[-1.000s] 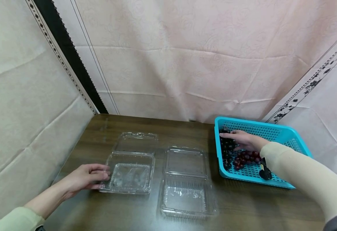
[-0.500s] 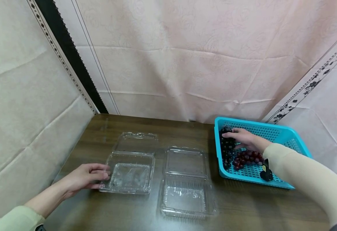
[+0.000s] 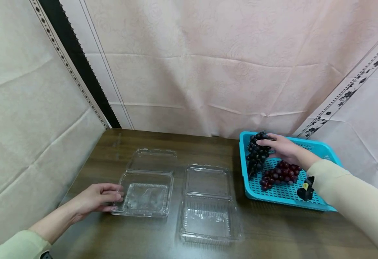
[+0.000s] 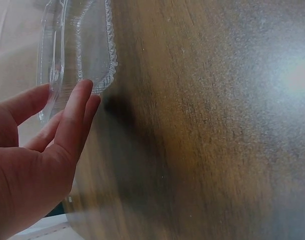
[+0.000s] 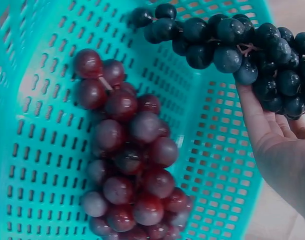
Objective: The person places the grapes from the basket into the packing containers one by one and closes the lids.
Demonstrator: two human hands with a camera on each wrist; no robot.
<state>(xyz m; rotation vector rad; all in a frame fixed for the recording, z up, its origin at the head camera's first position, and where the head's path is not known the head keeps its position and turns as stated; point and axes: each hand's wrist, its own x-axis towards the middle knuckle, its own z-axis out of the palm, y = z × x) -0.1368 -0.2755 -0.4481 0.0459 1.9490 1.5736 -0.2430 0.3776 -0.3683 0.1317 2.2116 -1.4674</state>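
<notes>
The right hand (image 3: 283, 148) grips a bunch of dark grapes (image 3: 257, 154) by its upper part, thumb on the near side, fingers curled round behind. The bunch is in the left part of a blue plastic basket (image 3: 281, 196), raised and tilted; its upper end comes up by the back rim while the rest trails down inside. It is hard to tell whether the lower end touches the basket's floor. A bunch of red grapes (image 3: 281, 174) lies just beside it on that floor, nearer the person.

The left hand (image 3: 94, 200) rests at the left edge of a clear plastic box (image 3: 147, 198), its fingers nearly straight and touching the rim. A second clear box (image 3: 207, 217) stands between the first box and the basket. Both boxes have their lids laid back, away from the person.

Everything stands on a brown wooden worktop (image 3: 127, 235), the basket at its right. Pale patterned cloth (image 3: 208, 64) hangs behind, with a black strip (image 3: 79, 61) at the left. Both sleeves (image 3: 347, 194) are pale.
</notes>
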